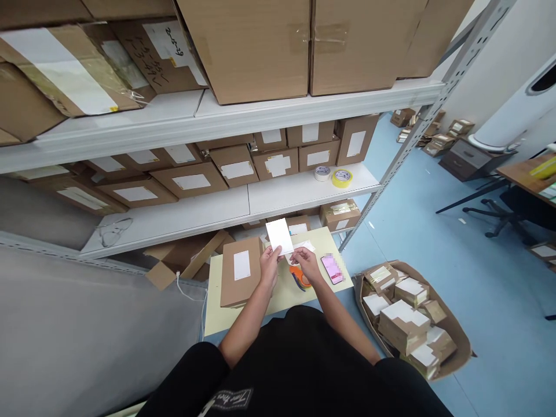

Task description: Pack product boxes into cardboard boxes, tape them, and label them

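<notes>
White paper [279, 234], flat and rectangular, sits in the left grip [270, 266]

A plain white rectangular paper slip [278, 234] shows above a pale yellow flat tabletop [217, 321]. The flat cardboard box [241, 294] is brown with a white label [242, 265]; the phone [332, 269] has a pink screen. One round tape roll [322, 179] is white, another [341, 185] bright yellow. The smooth floor [499, 278] is light blue, the cloth top [304, 359] black.

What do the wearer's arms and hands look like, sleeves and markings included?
Left hand and right hand ungloved, forearms bare, no wristwear or cables visible. Black sleeves end near the elbows; black top has a pale-lettered dark patch.
</notes>
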A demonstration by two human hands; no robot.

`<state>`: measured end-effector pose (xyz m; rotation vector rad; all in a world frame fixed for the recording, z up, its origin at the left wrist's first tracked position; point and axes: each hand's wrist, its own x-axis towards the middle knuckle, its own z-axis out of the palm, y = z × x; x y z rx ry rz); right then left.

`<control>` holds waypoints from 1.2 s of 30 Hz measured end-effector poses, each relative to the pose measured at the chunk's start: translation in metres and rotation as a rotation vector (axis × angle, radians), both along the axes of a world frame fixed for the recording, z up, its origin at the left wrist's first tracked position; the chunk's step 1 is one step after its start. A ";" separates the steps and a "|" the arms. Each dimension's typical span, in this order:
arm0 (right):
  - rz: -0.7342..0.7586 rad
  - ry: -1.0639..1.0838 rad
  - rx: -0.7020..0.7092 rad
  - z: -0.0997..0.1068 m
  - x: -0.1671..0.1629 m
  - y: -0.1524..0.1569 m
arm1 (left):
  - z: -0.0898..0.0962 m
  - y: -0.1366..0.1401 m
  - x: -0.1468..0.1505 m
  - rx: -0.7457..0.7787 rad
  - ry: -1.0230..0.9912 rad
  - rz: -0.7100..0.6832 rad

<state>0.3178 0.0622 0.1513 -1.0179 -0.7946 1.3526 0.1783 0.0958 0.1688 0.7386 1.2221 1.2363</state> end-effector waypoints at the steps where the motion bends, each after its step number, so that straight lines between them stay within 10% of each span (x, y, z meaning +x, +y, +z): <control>1: 0.005 0.002 0.002 -0.001 -0.001 0.000 | -0.002 0.000 -0.001 -0.002 0.009 -0.010; 8: 0.045 -0.020 0.026 0.000 -0.008 0.001 | -0.002 -0.008 -0.018 0.161 0.361 0.043; 11: 0.077 -0.025 0.034 0.001 -0.012 0.002 | 0.008 -0.013 -0.025 0.266 0.500 -0.162; 15: 0.115 -0.032 0.063 0.001 -0.015 0.001 | 0.020 -0.017 -0.029 0.240 0.445 -0.396; 36: 0.264 -0.048 0.178 0.011 -0.022 0.006 | 0.024 -0.014 -0.050 0.289 0.403 -0.365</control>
